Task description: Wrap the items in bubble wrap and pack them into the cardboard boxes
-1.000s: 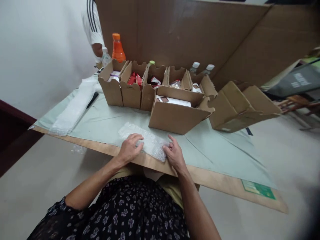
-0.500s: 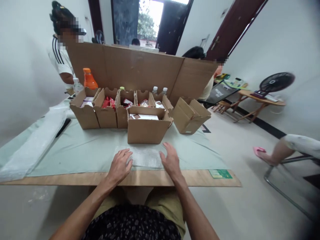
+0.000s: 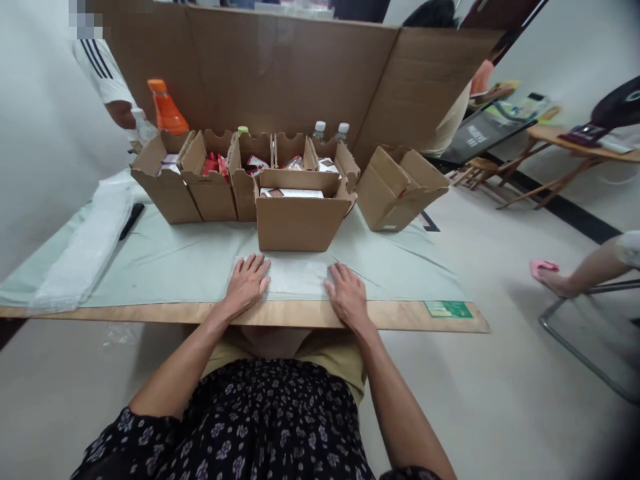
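Where your floral garment [image 3: 270,420] met the near side of the table [image 3: 300,313], the entries began with two bare hands. Left hand [image 3: 247,283]: unclenched, fingers spread, laid flat over the left end of a translucent plastic sheet [image 3: 299,275]. Right hand [image 3: 347,293]: likewise unclenched and palm down, at the sheet's right end; neither was gripping anything. The sheet: one piece, lying on the pale green cloth [image 3: 200,267] between your hands, just in front of the nearest carton [image 3: 300,233]; judged light, soft, perhaps slippery and hard to damage, best pinched at a corner or short edge. Its right edge was hidden by your hand, and its surface texture was too faint to make out. Left of these: a long plastic strip [image 3: 83,247], beside a black object [image 3: 131,222] whose kind you could not tell. Beyond: five open cartons [image 3: 210,200] in a row, their contents only partly visible, and one tilted carton [image 3: 387,200] to the right. Farthest: an orange bottle [image 3: 167,110], its base hidden, a tall cardboard panel [image 3: 300,73], and a co-worker's striped sleeve [image 3: 103,70], the person cut off by panel and frame.
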Demonstrator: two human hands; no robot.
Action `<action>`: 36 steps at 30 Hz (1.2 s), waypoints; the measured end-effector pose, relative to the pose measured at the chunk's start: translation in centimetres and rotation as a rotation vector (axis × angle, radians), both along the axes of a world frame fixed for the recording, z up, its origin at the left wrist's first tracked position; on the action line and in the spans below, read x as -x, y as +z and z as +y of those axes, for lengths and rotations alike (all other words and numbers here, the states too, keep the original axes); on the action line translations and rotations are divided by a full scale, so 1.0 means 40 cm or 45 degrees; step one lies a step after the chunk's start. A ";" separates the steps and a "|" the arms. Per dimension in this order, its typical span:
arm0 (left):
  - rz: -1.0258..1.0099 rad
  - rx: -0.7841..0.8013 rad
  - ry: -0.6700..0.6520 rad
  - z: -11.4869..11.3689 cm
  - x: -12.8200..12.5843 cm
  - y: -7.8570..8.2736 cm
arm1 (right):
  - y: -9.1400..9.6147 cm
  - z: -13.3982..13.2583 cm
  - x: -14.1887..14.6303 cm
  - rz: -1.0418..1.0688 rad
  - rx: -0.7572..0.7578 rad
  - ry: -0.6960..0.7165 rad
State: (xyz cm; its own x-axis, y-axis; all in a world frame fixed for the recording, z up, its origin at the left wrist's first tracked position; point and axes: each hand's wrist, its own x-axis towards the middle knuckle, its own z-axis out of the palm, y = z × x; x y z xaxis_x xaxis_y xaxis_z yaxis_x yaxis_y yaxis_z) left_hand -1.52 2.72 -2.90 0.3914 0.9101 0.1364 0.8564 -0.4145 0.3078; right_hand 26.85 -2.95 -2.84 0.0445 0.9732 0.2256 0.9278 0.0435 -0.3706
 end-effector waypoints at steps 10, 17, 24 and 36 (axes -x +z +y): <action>-0.090 -0.098 0.480 0.027 0.089 0.043 | 0.025 0.091 0.044 0.111 -0.112 -0.014; -0.207 -0.050 0.543 0.008 0.043 0.029 | 0.004 0.102 0.059 0.282 -0.121 -0.013; -0.360 0.015 0.577 0.002 0.043 0.048 | 0.006 0.090 0.047 0.497 -0.151 -0.019; -0.285 0.080 0.520 0.035 0.117 0.092 | 0.060 -0.001 0.082 0.557 -0.010 0.132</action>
State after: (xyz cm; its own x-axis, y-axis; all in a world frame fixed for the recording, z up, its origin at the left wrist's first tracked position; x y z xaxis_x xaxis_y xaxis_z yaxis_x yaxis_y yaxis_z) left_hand -6.22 4.14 0.77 -0.0336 0.9927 0.1160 0.8551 -0.0315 0.5175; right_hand 23.59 -2.99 -0.44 0.0395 0.9759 0.2144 0.6746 0.1323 -0.7262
